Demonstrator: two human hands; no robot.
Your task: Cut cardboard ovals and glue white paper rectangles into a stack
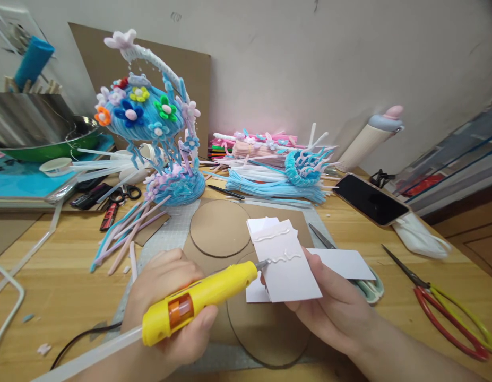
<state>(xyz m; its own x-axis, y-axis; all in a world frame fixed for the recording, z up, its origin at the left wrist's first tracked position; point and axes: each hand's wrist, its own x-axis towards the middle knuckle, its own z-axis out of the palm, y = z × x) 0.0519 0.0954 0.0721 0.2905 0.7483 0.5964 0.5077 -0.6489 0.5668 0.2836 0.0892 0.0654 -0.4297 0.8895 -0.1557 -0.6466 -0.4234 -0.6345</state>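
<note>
In my left hand [166,302] is a yellow glue gun [206,294], with a clear glue stick [90,355] poking out of its back end. Its metal tip touches a white paper card [287,278] that my right hand [333,302] grips by the edge. Wavy lines of glue [283,257] run across the card, one near its upper end and one at the nozzle. More white card shows behind it. Below lies a brown cardboard sheet [214,268] with round outlines, one of them partly hidden by my hands.
A blue pipe-cleaner flower ornament [146,119] stands at the back left. Bundles of pipe cleaners [269,183] lie along the wall. To the right are red-and-yellow-handled scissors [448,313], a phone [371,199] and a white bottle [367,138]. A black cord [82,334] trails at left.
</note>
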